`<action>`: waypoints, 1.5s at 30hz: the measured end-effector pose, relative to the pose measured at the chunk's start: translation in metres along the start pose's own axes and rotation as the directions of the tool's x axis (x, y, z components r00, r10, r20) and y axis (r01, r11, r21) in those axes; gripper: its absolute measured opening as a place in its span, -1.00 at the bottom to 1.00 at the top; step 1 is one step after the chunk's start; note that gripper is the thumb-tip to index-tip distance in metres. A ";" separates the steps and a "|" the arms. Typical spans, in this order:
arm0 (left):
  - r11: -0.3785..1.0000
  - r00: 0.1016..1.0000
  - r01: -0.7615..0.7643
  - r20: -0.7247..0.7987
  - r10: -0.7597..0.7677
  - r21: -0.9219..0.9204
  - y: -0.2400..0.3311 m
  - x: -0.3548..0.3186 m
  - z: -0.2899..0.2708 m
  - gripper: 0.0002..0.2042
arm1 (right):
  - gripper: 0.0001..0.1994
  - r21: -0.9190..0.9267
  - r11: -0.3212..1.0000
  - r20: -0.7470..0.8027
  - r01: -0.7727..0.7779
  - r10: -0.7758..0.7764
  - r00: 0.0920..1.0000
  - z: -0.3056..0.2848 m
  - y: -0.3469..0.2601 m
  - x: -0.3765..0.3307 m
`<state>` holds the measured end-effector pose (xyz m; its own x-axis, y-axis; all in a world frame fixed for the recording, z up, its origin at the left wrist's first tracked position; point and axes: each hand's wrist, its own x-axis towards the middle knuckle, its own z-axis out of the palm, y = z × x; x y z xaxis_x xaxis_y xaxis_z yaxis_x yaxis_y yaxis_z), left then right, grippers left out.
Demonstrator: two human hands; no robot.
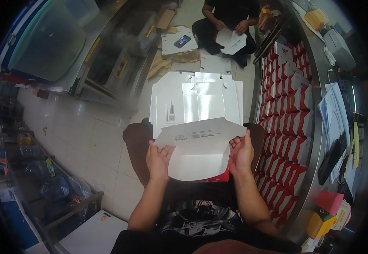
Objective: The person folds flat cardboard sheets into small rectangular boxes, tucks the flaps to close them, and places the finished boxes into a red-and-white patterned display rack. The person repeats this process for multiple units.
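Note:
A partly folded paperboard food box (198, 169) sits before me over my lap, white inside with red showing on its lower right outside. Its wide white lid flap (205, 130) stands raised on the far side, with small dark print. My left hand (158, 160) grips the box's left side, thumb up by the flap's corner. Around the right side my right hand (240, 154) is closed the same way, its fingers curled at the flap. Just beyond lies a pile of flat white box blanks (160, 99), glossy and creased.
On the right, many folded red-and-white boxes (285, 122) are stacked under a metal counter (315, 139). Ahead, another person's hands (230, 27) hold a white blank (231, 41). A phone (182, 41) lies on a white board. A shelf with plastic bottles (53, 186) stands left.

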<state>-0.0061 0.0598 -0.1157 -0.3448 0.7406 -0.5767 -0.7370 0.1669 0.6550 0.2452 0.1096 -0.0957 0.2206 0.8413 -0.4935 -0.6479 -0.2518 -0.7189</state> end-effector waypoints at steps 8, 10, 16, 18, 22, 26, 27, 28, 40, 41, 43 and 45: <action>1.000 0.996 0.021 0.083 -0.021 0.008 0.007 0.007 0.011 -0.56 | -0.54 -0.109 0.990 0.260 0.092 -0.061 0.964 0.013 -0.007 -0.006; 0.987 0.980 0.019 0.193 -0.050 0.159 0.017 0.005 0.015 -0.57 | -0.54 -0.258 0.963 0.368 0.078 0.023 0.929 0.023 -0.016 -0.012; 0.871 0.848 0.022 0.453 -0.277 0.491 0.042 0.000 0.010 -0.48 | -0.53 -0.453 0.884 0.505 -0.117 0.362 0.784 0.029 -0.038 -0.016; 0.882 0.857 0.030 0.441 -0.265 0.470 0.037 0.000 0.007 -0.52 | -0.56 -0.490 0.844 0.486 -0.217 0.471 0.736 0.029 -0.042 -0.020; 0.875 0.895 0.014 0.384 -0.227 0.484 0.021 0.002 0.003 -0.66 | -0.68 -0.605 0.776 0.385 -0.179 0.482 0.787 0.025 -0.033 -0.018; 0.864 0.895 -0.060 0.411 -0.176 0.500 0.021 0.003 0.006 -0.67 | -0.69 -0.626 0.764 0.373 -0.156 0.469 0.801 0.023 -0.031 -0.017; 0.860 0.889 -0.083 0.428 -0.165 0.504 0.023 0.002 0.008 -0.64 | -0.69 -0.651 0.749 0.388 -0.124 0.469 0.794 0.020 -0.031 -0.015; 0.855 0.880 -0.109 0.450 -0.154 0.507 0.026 0.002 0.011 -0.60 | -0.69 -0.631 0.764 0.377 -0.136 0.454 0.807 0.017 -0.030 -0.012; 0.952 0.752 -0.197 0.659 -0.006 0.234 0.035 -0.002 0.019 -0.07 | -0.60 -0.480 0.840 0.372 0.253 -0.066 0.926 0.015 -0.037 0.008; 0.919 0.752 -0.235 0.659 -0.035 0.317 0.036 -0.003 0.020 -0.03 | -0.59 -0.531 0.794 0.384 0.296 -0.086 0.919 0.011 -0.037 0.009; 0.843 0.761 -0.303 0.645 -0.066 0.444 0.035 -0.003 0.022 0.03 | -0.59 -0.624 0.668 0.433 0.405 -0.136 0.891 0.006 -0.027 0.018; 0.764 0.779 -0.362 0.624 -0.067 0.534 0.032 -0.004 0.023 0.08 | -0.61 -0.544 0.809 0.316 0.225 -0.052 0.948 0.004 -0.023 0.020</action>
<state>-0.0144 0.0771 -0.0814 0.1438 0.9716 -0.1882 -0.1274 0.2067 0.9701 0.2621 0.1342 -0.0869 0.0124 0.9611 -0.2760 -0.0779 -0.2743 -0.9585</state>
